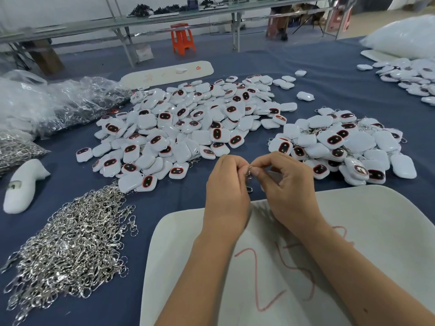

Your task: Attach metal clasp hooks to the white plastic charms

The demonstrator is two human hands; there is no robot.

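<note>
Both hands meet over the blue cloth: the left hand (226, 184) and right hand (286, 184) pinch one small silver metal clasp hook (249, 176) between their fingertips. A white plastic charm (274, 176) sits half hidden in the right palm. The heap of loose clasp hooks (70, 245) lies left of the grip, the large pile of white charms with dark oval faces (188, 123) beyond it.

Small silver metal clasp hook (249, 178) mostly hidden between pinching fingertips (255, 171) — attachment point unreadable. White plastic charm (274, 176) behind right hand (290, 191) almost fully covered. Pile of silver clasp hooks (63, 255) cut off at left edge. Far glass-topped bench (164, 18) blurred — dark items on it unidentifiable.
</note>
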